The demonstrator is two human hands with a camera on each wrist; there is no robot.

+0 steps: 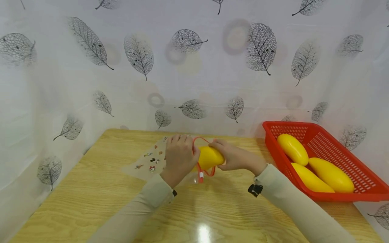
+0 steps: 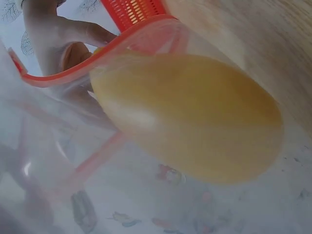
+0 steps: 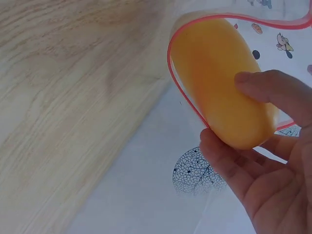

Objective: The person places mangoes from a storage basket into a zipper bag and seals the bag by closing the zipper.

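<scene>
My right hand (image 1: pixel 232 155) grips one end of a smooth yellow mango (image 1: pixel 211 158), thumb on one side and fingers on the other. The mango's far end is inside the mouth of a clear plastic zip bag (image 1: pixel 145 166) with cartoon figures printed on it. In the right wrist view, the bag's red rim (image 3: pixel 176 80) loops around the mango. My left hand (image 1: pixel 180 157) holds the bag beside its opening; its fingertips are hidden in the head view. Through the film in the left wrist view, the mango (image 2: pixel 190 117) lies lengthwise inside the bag.
A red plastic basket (image 1: pixel 287 175) stands at the right of the wooden table (image 1: pixel 100 189), holding three more yellow mangoes (image 1: pixel 331 173). A white sheet with leaf prints (image 1: pixel 194 81) hangs behind and beside the table.
</scene>
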